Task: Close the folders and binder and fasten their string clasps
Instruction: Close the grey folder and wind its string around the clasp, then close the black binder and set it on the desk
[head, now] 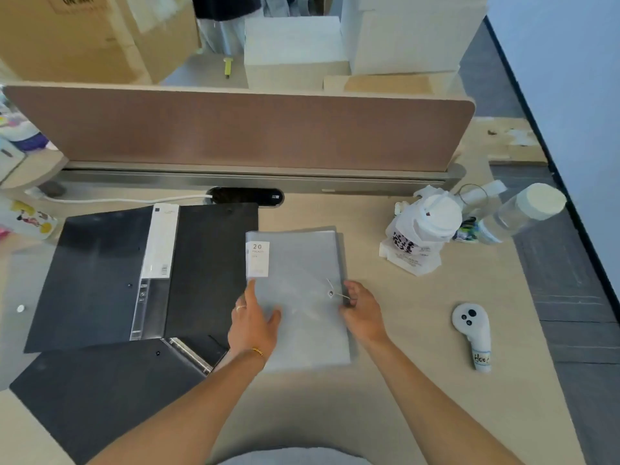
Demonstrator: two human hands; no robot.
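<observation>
Translucent grey plastic folder (302, 297) lies shut mid-frame; my left hand (253, 325) flattens it, my right hand (362, 312) pinches its thin white string (340, 294). Black plastic folder (141, 273) and black ring binder (110, 394), lower left, remain open.

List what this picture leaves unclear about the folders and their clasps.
Head view only:
- String end: hidden in the right hand; wound or not, too thin.
- Lower black binder: cut off by the bottom edge, its rings partly behind the left hand.
- Label print on the clear folder: too small.
</observation>
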